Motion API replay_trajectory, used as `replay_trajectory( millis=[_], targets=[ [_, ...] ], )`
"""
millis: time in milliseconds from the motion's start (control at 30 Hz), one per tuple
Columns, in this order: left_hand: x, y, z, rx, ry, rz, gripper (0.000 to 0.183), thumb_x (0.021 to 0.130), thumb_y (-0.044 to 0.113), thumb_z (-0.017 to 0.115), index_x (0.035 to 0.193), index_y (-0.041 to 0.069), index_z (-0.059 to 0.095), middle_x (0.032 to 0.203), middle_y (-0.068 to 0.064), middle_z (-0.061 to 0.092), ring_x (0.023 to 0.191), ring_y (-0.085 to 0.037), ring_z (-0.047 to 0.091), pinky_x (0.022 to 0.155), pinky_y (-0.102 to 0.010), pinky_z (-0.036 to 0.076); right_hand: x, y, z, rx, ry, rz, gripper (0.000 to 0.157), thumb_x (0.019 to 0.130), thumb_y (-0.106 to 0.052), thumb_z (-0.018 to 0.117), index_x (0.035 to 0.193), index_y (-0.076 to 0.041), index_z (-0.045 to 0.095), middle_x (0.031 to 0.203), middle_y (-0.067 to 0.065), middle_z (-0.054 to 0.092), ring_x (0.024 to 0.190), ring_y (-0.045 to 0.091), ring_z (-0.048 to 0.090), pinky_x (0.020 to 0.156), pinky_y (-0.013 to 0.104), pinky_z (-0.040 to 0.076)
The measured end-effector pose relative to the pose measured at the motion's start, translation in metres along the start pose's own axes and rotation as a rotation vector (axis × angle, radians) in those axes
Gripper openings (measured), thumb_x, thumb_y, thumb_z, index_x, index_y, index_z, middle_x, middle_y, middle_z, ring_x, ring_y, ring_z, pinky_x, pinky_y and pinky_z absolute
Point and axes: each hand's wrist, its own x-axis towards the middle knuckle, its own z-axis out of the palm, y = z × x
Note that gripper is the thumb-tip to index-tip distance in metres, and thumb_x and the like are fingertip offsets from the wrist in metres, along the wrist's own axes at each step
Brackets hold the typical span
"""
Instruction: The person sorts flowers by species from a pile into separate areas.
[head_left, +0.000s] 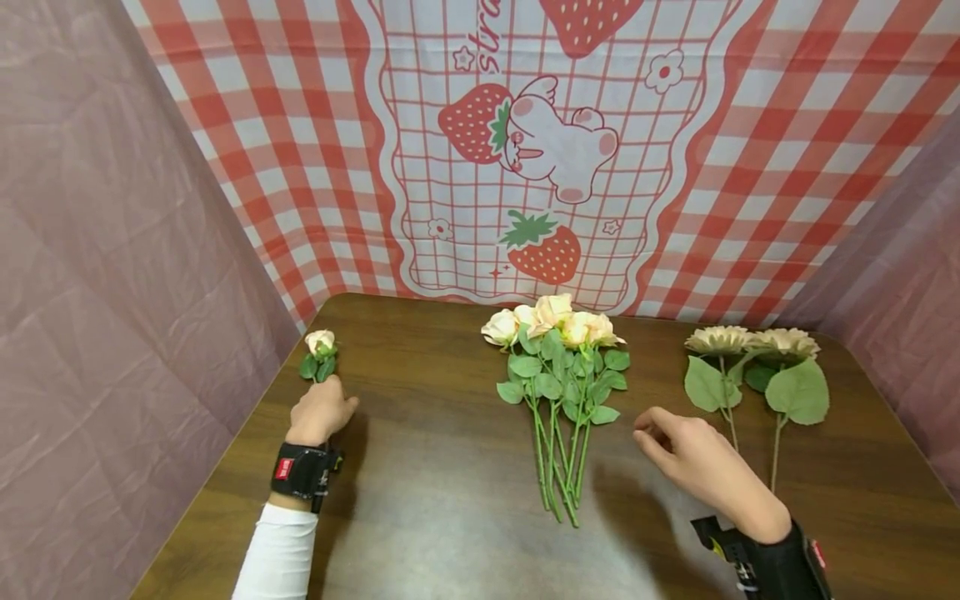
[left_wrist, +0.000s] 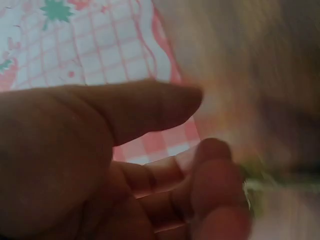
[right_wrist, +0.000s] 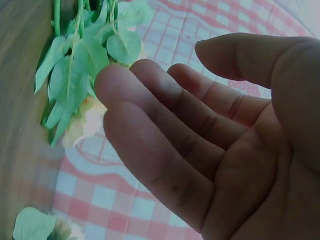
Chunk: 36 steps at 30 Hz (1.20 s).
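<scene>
My left hand (head_left: pixel 318 412) is over the left side of the table, just below a single cream rose (head_left: pixel 321 342) with green leaves. In the left wrist view its thumb (left_wrist: pixel 165 102) stands apart from the loosely bent fingers (left_wrist: pixel 215 185), and nothing shows between them. A blurred bit of green lies beyond those fingertips. A bunch of cream and peach roses (head_left: pixel 558 400) lies mid-table, stems toward me. To the right of these stems, my right hand (head_left: pixel 708 467) hovers with relaxed fingers (right_wrist: pixel 145 145) and an empty palm.
Two pale flowers with broad leaves (head_left: pixel 797 392) lie at the right of the brown table (head_left: pixel 435 500), partly behind my right hand. A red-checked strawberry cloth (head_left: pixel 322 167) hangs behind the back edge. Pinkish curtains (head_left: pixel 97 292) flank both sides.
</scene>
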Motion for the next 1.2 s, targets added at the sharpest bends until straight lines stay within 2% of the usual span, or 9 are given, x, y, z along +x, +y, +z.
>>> replay_trajectory(
  millis=[100,233,367,500,767,900,1100,1200],
  targets=[
    [0.001,-0.008,0.0,0.023,-0.034,-0.036,0.043,0.089,0.026,0.064,0.109,-0.013,0.059,0.11,-0.038,0.062,0.097,-0.052,0.063,0.074,-0.06,0.051,0.001,-0.003,0.003,-0.004,0.005,-0.012,0.009,0.095,-0.011,0.065,0.104,-0.014,0.066,0.081,-0.01,0.063,0.066,-0.003,0.054,0.056,0.025,0.043],
    [0.001,-0.015,0.0,0.038,-0.047,-0.057,0.04,0.086,0.021,0.067,0.104,-0.014,0.062,0.107,-0.038,0.063,0.094,-0.052,0.064,0.072,-0.059,0.052,0.002,-0.005,0.005,0.005,0.005,-0.023,0.009,0.096,-0.012,0.065,0.104,-0.015,0.067,0.081,-0.011,0.064,0.066,-0.003,0.054,0.056,0.025,0.042],
    [0.001,-0.019,0.0,0.015,-0.03,-0.075,0.041,0.085,0.017,0.067,0.105,-0.018,0.058,0.107,-0.04,0.062,0.094,-0.054,0.063,0.073,-0.06,0.052,0.002,-0.006,0.006,0.008,-0.005,-0.017,0.009,0.096,-0.013,0.064,0.104,-0.016,0.067,0.081,-0.011,0.063,0.066,-0.004,0.053,0.056,0.025,0.042],
    [-0.001,-0.022,-0.001,0.011,-0.014,-0.094,0.038,0.084,0.013,0.063,0.106,-0.018,0.059,0.107,-0.04,0.062,0.094,-0.054,0.063,0.072,-0.061,0.052,0.003,-0.006,0.007,-0.004,-0.003,-0.018,0.009,0.096,-0.013,0.064,0.104,-0.016,0.067,0.082,-0.012,0.063,0.067,-0.003,0.054,0.057,0.025,0.043],
    [-0.001,-0.023,0.002,0.036,-0.031,-0.102,0.031,0.087,0.002,0.048,0.109,-0.013,0.063,0.112,-0.038,0.062,0.098,-0.054,0.063,0.075,-0.061,0.052,0.003,-0.006,0.009,0.0,-0.01,-0.022,0.009,0.097,-0.013,0.064,0.104,-0.016,0.067,0.082,-0.012,0.064,0.067,-0.004,0.054,0.056,0.025,0.042],
    [0.001,-0.023,0.005,0.02,-0.014,-0.085,0.029,0.087,0.0,0.047,0.105,-0.015,0.064,0.109,-0.039,0.062,0.096,-0.053,0.064,0.073,-0.061,0.052,0.003,-0.007,0.01,0.004,-0.016,-0.023,0.009,0.097,-0.013,0.063,0.104,-0.016,0.067,0.082,-0.012,0.063,0.066,-0.004,0.053,0.056,0.025,0.042],
    [0.004,-0.019,0.007,-0.03,0.045,-0.006,0.022,0.083,0.0,0.05,0.092,-0.014,0.063,0.099,-0.039,0.064,0.087,-0.054,0.064,0.068,-0.06,0.051,0.003,-0.006,0.011,0.013,-0.037,-0.027,0.01,0.098,-0.014,0.062,0.106,-0.015,0.067,0.083,-0.012,0.063,0.066,-0.004,0.052,0.056,0.025,0.041],
    [0.005,-0.015,0.006,-0.048,0.054,0.023,0.02,0.086,0.003,0.05,0.087,-0.012,0.063,0.097,-0.039,0.064,0.086,-0.053,0.064,0.068,-0.06,0.051,0.004,-0.007,0.011,0.017,-0.047,-0.03,0.01,0.098,-0.013,0.062,0.106,-0.015,0.067,0.083,-0.012,0.063,0.065,-0.004,0.05,0.055,0.024,0.04]
  ],
)
